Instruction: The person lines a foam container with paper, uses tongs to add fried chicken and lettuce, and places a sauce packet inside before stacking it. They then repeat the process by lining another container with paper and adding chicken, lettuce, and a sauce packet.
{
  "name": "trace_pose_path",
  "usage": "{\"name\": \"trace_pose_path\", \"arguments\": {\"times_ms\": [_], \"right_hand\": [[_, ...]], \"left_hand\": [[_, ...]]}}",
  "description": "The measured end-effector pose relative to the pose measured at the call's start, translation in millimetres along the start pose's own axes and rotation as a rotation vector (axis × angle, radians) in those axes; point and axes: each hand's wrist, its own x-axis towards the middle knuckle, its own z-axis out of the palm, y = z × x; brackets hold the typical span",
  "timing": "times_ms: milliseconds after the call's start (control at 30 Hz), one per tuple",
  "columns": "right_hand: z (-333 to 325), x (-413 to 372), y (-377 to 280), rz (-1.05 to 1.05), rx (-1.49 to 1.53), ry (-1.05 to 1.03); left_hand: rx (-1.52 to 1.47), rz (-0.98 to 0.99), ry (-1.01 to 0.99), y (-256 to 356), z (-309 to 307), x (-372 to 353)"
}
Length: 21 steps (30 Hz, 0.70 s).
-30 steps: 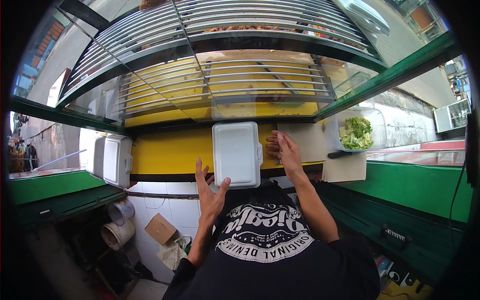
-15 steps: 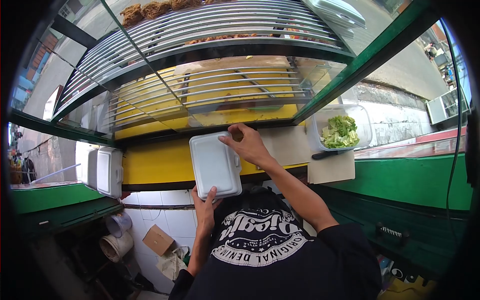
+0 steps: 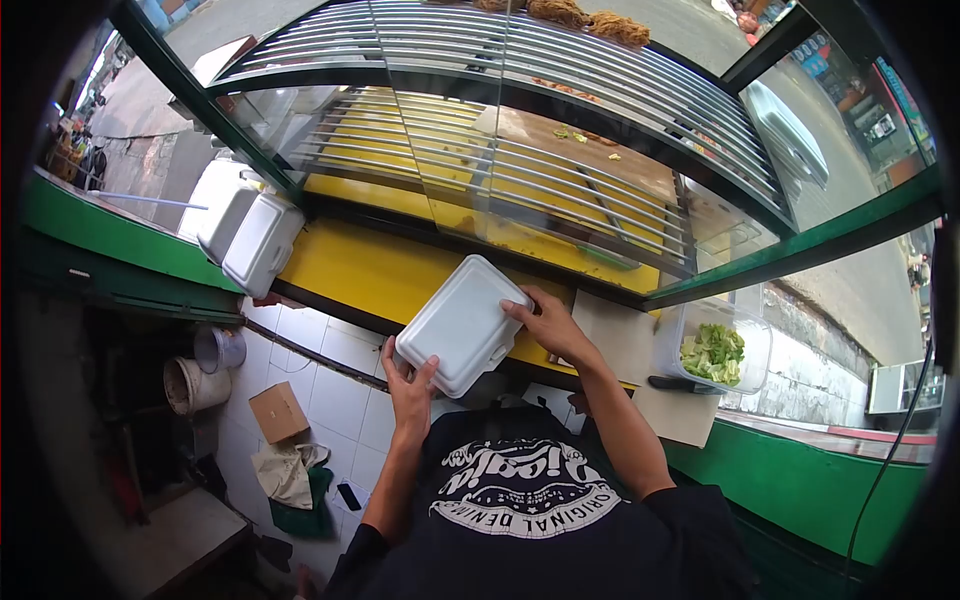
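1. My left hand (image 3: 408,385), half curled, held the foam box (image 3: 465,325) by its near-left end.
2. Its long axis slanted far-right at the edge of the yellow counter (image 3: 350,265).
3. My right hand (image 3: 548,325), half curled, gripped its far-right end.

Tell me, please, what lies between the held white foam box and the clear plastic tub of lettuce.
In the head view, the right hand, yellow counter and flat brown paper lie between the box and tub.
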Motion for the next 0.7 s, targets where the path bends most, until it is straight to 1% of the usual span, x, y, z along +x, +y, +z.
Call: {"name": "trace_pose_path", "arguments": {"times_ms": [33, 67, 100, 167, 200, 233, 300, 333, 367, 400, 433, 467, 533, 633, 700], "right_hand": [[4.5, 1.9, 0.0, 0.03, 0.01, -0.031], [9.8, 2.3, -2.0, 0.0, 0.009, -0.002], [13.3, 1.4, -9.3, -0.006, -0.003, -0.022], [23.1, -1.1, -25.7, 0.038, -0.03, -0.084], [32.3, -0.7, -27.9, 0.056, 0.005, -0.106], [42.4, 0.2, -31.7, 0.052, -0.001, -0.12], [64.3, 1.0, -39.4, 0.149, 0.135, -0.216], [77.8, 5.9, -34.2, 0.207, 0.253, -0.272], [91.1, 6.8, -37.1, 0.203, 0.247, -0.283], [104.5, 7.8, -40.5, 0.202, 0.309, -0.305], [116.5, 11.3, -45.4, 0.201, 0.371, -0.325], [126.3, 15.7, -52.8, 0.198, 0.364, -0.332], [144.1, 19.0, -70.6, 0.154, 0.361, -0.454], [172.1, 25.5, -98.7, 0.128, 0.388, -0.492], [190.6, 29.1, -116.7, 0.118, 0.403, -0.506]], "left_hand": [[0.047, 0.025, 0.002, 0.4, -0.6, 0.9], [0.047, 0.03, 0.042, 4.5, -0.8, 1.0], [0.033, 0.037, 0.061, 6.2, -7.2, 3.0], [-0.032, 0.043, 0.074, 8.9, -25.5, 9.5], [-0.039, 0.047, 0.09, 10.2, -38.1, 13.1], [-0.039, 0.065, 0.073, 11.6, -52.4, 17.3], [-0.043, 0.085, 0.067, 20.7, -77.8, 22.0], [-0.032, 0.095, 0.065, 27.5, -89.1, 24.1], [-0.021, 0.106, 0.062, 35.5, -100.6, 26.7], [-0.025, 0.112, 0.073, 45.7, -111.6, 28.7], [0.005, 0.104, 0.052, 57.5, -121.4, 30.6], [0.032, 0.094, 0.03, 67.3, -130.3, 33.0], [0.046, 0.1, 0.032, 82.9, -150.4, 37.7], [0.098, 0.115, 0.045, 117.3, -171.0, 44.0], [0.158, 0.138, -0.024, 139.9, -181.6, 45.1]]}}
